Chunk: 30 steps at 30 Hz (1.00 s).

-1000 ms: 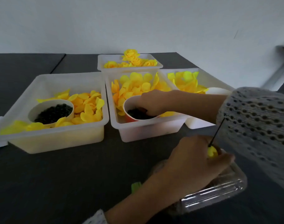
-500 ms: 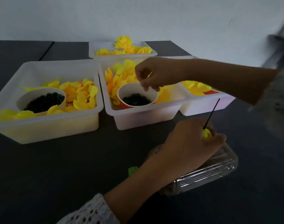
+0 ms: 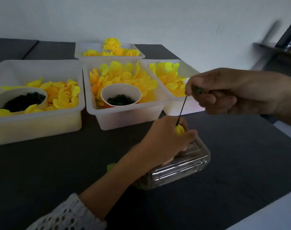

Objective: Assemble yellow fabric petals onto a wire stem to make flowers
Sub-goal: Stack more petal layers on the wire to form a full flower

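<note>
Right hand (image 3: 224, 92) has come away from the red paper cup (image 3: 121, 95) w/ a dark green bead (image 3: 197, 90) pinched between thumb and forefinger, now at the top end of the black wire stem (image 3: 182, 110). Left hand (image 3: 164, 140) grips the stem low down, fingers curled round a yellow bud of petals (image 3: 179, 129) (mostly hidden), over a clear plastic box (image 3: 179, 170). Loose yellow petals (image 3: 125, 77) fill the white trays (image 3: 125, 117) behind; finished flowers (image 3: 111, 47) sit in the far tray.

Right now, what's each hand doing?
Left hand: grips the wire stem with its yellow petals.
Right hand: pinches a dark green bead.
</note>
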Motion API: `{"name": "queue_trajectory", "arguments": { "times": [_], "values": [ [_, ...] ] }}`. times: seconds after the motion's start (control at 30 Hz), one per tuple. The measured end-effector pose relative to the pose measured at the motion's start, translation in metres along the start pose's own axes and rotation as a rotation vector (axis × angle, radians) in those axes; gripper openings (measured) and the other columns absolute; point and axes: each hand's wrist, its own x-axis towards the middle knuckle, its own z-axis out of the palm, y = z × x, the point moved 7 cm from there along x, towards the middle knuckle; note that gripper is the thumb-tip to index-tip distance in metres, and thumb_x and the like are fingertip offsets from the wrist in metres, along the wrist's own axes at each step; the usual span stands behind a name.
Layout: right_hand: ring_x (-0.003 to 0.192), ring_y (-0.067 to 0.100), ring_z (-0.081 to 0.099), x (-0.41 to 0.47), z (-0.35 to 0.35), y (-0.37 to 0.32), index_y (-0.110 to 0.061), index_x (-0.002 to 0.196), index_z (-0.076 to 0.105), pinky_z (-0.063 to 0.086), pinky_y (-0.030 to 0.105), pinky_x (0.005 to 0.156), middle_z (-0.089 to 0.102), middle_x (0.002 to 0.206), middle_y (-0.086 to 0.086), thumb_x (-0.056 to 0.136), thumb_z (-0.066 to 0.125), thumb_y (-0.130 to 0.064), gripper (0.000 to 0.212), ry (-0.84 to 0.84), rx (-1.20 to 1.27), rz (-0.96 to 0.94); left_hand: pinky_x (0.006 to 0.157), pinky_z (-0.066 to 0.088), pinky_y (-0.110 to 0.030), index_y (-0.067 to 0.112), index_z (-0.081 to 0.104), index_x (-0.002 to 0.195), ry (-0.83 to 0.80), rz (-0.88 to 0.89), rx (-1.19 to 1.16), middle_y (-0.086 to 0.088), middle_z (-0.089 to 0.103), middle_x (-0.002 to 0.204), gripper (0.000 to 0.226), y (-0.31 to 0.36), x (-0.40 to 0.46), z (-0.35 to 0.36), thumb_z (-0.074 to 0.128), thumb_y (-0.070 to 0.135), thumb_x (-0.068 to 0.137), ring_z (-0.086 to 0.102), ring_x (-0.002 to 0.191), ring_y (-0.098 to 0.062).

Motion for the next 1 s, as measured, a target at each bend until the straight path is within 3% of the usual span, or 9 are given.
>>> {"name": "queue_trajectory", "arguments": {
  "times": [0.1,0.4,0.53,0.77,1.0],
  "values": [
    [0.037,0.002,0.027,0.005,0.009,0.004,-0.010,0.085,0.062,0.025,0.015,0.040,0.046,0.059,-0.001,0.088,0.049,-0.025,0.020,0.019,0.079,-0.009,0.066,0.056,-0.030,0.017,0.058,0.069,0.002,-0.024,-0.017,0.004,0.064,0.056,0.026,0.000,0.000,-0.001,0.066,0.029,0.090,0.067,0.062,-0.016],
    [0.038,0.004,0.030,0.012,0.013,0.020,-0.008,0.088,0.062,0.019,0.021,0.046,0.046,0.057,0.000,0.085,0.052,-0.027,0.021,0.037,0.123,-0.010,0.056,0.049,-0.022,0.019,0.057,0.067,0.010,-0.034,0.020,-0.001,0.068,0.060,0.026,0.000,-0.001,0.000,0.066,0.029,0.089,0.062,0.055,-0.009],
    [0.037,0.003,0.030,0.010,0.008,0.011,-0.012,0.084,0.068,0.024,0.016,0.041,0.045,0.056,-0.002,0.086,0.051,-0.028,0.024,0.038,0.158,-0.065,0.065,0.057,-0.029,0.020,0.056,0.066,0.009,-0.035,0.018,0.002,0.064,0.056,0.027,-0.001,0.001,0.000,0.066,0.029,0.089,0.068,0.063,-0.017],
    [0.036,0.004,0.031,0.014,0.016,0.021,-0.009,0.083,0.070,0.018,0.021,0.046,0.046,0.056,0.001,0.084,0.053,-0.026,0.024,0.012,0.137,-0.005,0.062,0.055,-0.026,0.020,0.057,0.069,-0.004,-0.033,0.029,0.000,0.068,0.061,0.025,-0.002,0.000,0.000,0.065,0.031,0.089,0.061,0.055,-0.006],
    [0.036,0.003,0.031,0.013,0.015,0.017,-0.010,0.082,0.071,0.023,0.018,0.043,0.046,0.055,0.001,0.084,0.054,-0.027,0.024,0.005,0.153,-0.029,0.060,0.054,-0.023,0.020,0.057,0.069,-0.001,-0.019,0.032,0.000,0.068,0.061,0.025,-0.001,0.000,0.000,0.065,0.032,0.090,0.060,0.054,-0.005]
  ]
}}
